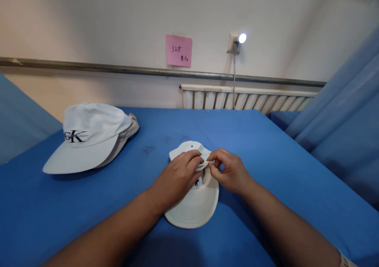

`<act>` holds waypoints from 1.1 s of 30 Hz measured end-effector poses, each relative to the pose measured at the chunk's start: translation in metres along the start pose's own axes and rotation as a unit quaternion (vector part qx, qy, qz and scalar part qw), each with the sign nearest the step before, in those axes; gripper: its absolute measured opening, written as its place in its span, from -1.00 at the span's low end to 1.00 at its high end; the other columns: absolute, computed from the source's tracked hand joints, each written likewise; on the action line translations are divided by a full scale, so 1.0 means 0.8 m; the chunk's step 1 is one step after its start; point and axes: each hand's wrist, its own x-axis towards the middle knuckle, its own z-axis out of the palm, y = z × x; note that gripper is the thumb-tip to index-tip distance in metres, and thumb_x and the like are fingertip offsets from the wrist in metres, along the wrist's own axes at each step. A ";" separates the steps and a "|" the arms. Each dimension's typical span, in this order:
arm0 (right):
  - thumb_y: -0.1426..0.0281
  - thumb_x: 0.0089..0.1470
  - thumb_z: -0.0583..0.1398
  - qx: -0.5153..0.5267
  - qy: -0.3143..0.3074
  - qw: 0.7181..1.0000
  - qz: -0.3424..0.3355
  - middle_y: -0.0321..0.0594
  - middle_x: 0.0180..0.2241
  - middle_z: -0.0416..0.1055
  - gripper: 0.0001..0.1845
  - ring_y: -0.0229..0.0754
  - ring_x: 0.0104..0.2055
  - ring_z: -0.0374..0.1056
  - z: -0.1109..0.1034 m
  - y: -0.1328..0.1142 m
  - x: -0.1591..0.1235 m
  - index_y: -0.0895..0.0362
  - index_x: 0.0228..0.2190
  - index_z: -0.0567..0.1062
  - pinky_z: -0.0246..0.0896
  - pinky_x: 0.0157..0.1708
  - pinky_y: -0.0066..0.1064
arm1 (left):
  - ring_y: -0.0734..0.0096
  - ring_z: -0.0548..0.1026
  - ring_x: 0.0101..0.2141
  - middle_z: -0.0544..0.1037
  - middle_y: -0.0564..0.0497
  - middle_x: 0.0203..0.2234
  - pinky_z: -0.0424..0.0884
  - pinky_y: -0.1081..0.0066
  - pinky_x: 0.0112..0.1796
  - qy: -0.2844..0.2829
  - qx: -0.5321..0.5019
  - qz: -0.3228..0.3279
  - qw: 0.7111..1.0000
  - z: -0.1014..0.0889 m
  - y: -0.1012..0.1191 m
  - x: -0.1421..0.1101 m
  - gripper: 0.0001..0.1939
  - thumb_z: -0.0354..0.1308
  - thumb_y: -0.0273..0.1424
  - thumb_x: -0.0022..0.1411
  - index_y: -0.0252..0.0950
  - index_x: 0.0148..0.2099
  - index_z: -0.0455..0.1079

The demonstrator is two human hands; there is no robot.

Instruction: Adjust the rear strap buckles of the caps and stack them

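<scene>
A white baseball cap lies in the middle of the blue-covered table, its brim towards me. My left hand reaches over the crown with bent fingers, gripping the cloth near the middle. At the cap's right side, my right hand pinches a narrow folded edge or strap between thumb and forefinger. Both hands are closed on the cap, and their fingertips are close together. Part of the crown and a small dark mark on it are hidden beneath my left fingers.
Stacked white caps with dark lettering sit at the left on the blue cloth. Behind the table are a radiator, a metal rail, a pink note and a lit plug-in lamp. A blue curtain hangs at right.
</scene>
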 end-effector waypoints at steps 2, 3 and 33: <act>0.54 0.03 0.17 0.012 0.003 1.000 0.013 -0.32 -0.45 0.34 -0.83 -0.26 -0.44 0.29 0.000 -0.002 0.001 0.09 -0.30 0.46 0.19 -0.42 -0.43 | 0.19 0.44 0.01 0.41 -0.14 0.03 0.41 0.21 0.00 0.000 -0.011 -0.004 1.000 0.000 -0.001 0.001 -0.74 0.08 -0.53 0.30 -0.29 0.04 0.33; 0.54 0.03 0.17 0.017 0.004 1.000 0.017 -0.33 -0.46 0.33 -0.83 -0.26 -0.45 0.29 0.000 -0.002 0.001 0.09 -0.30 0.46 0.18 -0.43 -0.44 | 0.22 0.45 -0.01 0.42 -0.13 0.01 0.41 0.23 -0.01 -0.002 -0.023 -0.007 1.000 0.000 -0.001 0.001 -0.76 0.05 -0.53 0.33 -0.29 0.03 0.35; 0.45 0.17 0.19 0.027 -0.069 0.996 0.044 -0.34 -0.45 0.39 -0.93 -0.29 -0.44 0.25 -0.003 -0.005 0.008 0.11 -0.37 0.48 0.12 -0.40 -0.45 | 0.37 0.44 -0.36 0.49 0.02 -0.36 0.38 0.40 -0.33 -0.175 -0.385 -0.227 0.877 -0.003 -0.015 0.015 -0.74 0.08 -0.19 0.30 -0.29 -0.19 0.40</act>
